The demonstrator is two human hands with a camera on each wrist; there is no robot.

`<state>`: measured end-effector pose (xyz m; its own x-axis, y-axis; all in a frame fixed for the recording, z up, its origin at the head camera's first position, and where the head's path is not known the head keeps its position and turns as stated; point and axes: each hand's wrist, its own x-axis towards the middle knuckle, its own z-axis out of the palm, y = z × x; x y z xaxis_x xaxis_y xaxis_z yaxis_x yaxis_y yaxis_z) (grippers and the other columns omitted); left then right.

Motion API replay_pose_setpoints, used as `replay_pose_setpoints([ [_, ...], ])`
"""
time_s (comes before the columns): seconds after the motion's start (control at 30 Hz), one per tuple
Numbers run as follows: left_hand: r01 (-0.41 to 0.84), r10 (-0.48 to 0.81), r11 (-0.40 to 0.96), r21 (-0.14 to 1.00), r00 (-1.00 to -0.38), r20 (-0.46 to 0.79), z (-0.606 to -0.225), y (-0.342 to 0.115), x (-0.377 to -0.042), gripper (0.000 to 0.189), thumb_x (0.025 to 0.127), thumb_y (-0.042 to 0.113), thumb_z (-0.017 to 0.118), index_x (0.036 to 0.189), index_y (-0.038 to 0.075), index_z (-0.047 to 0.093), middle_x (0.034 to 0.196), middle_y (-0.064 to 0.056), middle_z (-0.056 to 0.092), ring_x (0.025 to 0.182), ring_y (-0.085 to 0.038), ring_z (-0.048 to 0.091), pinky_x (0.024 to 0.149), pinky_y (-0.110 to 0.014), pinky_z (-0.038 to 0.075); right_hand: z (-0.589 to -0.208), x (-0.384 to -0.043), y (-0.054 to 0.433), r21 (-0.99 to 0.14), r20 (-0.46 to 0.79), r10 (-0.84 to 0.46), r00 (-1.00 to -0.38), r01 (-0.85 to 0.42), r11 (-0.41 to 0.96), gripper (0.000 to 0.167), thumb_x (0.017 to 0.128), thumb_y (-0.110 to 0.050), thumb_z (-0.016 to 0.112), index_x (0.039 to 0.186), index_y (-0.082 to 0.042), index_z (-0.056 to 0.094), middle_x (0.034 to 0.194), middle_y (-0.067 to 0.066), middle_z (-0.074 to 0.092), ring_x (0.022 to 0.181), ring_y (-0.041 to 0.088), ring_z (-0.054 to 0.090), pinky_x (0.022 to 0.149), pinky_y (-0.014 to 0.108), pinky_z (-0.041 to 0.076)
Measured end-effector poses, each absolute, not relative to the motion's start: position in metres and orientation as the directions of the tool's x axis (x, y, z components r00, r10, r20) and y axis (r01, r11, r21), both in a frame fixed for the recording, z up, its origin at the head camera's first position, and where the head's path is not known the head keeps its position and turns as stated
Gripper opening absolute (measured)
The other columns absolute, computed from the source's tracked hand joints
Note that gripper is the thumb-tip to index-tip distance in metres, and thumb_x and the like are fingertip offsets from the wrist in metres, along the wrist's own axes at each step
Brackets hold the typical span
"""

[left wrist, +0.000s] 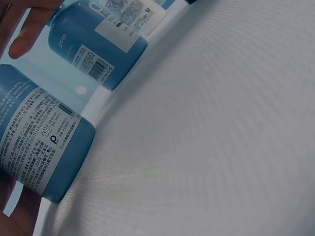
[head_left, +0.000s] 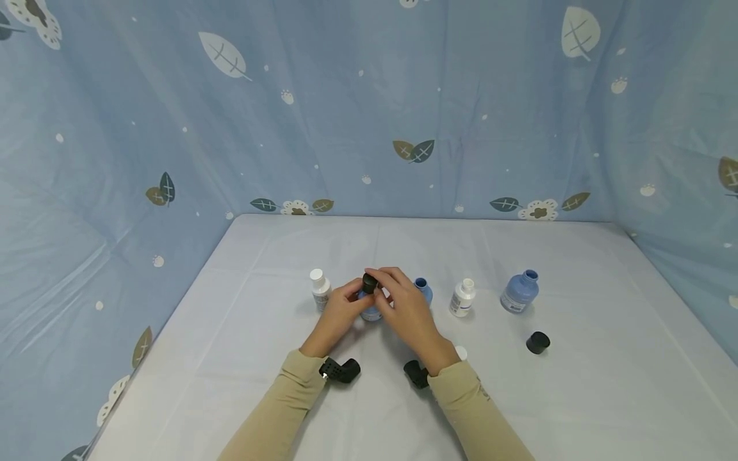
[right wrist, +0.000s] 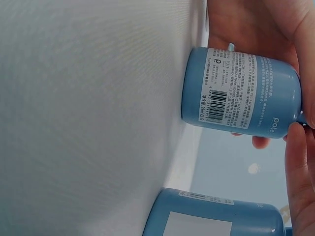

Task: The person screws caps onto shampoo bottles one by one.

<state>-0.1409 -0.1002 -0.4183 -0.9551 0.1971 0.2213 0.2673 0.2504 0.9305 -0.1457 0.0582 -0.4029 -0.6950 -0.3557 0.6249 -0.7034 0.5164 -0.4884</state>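
Observation:
A blue bottle with a printed label stands upright on the table between the hands. My left hand holds it from the left; the wrist views show this bottle with its base at the tabletop. At its neck sits a black cap, pinched by the fingers of my right hand. Just behind that hand, a second blue bottle with an uncovered mouth is partly hidden; the right wrist view shows its side. Left of the hands is a white bottle with a white cap.
Right of the hands stand another white bottle and an open blue bottle. A loose black cap lies in front of the latter. A small white object shows partly behind the right forearm. Blue patterned curtains enclose the white table.

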Motion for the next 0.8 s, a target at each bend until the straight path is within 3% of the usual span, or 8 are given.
replay_pose_setpoints([
  [0.43,0.268,0.207,0.228,0.936,-0.953,0.222,-0.4172,-0.1008,-0.1411,0.018,0.085,0.013,0.06,0.103,0.012,0.064,0.106,0.0,0.061,0.098,-0.012,0.054,0.084,-0.03,0.043,-0.3995,-0.1448,0.0573,-0.523,0.581,-0.358,-0.731,-0.672,0.524,0.034,0.089,-0.017,0.054,0.123,-0.017,0.053,0.113,-0.004,0.052,0.089,0.006,0.051,0.064,0.021,0.046],
  [0.67,0.262,0.21,0.221,0.939,-0.953,0.217,-0.4172,-0.1009,-0.1404,0.018,0.084,0.014,0.061,0.102,0.011,0.064,0.104,-0.001,0.061,0.096,-0.014,0.054,0.083,-0.03,0.043,-0.4005,-0.1437,0.0575,-0.502,0.591,-0.356,-0.724,-0.676,0.54,0.034,0.089,-0.019,0.055,0.123,-0.016,0.053,0.119,-0.004,0.053,0.102,0.008,0.05,0.067,0.019,0.045],
  [0.8,0.268,0.205,0.237,0.934,-0.953,0.221,-0.4165,-0.1003,-0.1402,0.017,0.084,0.015,0.061,0.101,0.012,0.064,0.102,0.0,0.061,0.093,-0.014,0.053,0.08,-0.029,0.043,-0.4005,-0.1439,0.0573,-0.506,0.596,-0.346,-0.725,-0.673,0.539,0.035,0.088,-0.02,0.057,0.122,-0.016,0.054,0.118,-0.005,0.054,0.099,0.006,0.05,0.066,0.019,0.044],
])
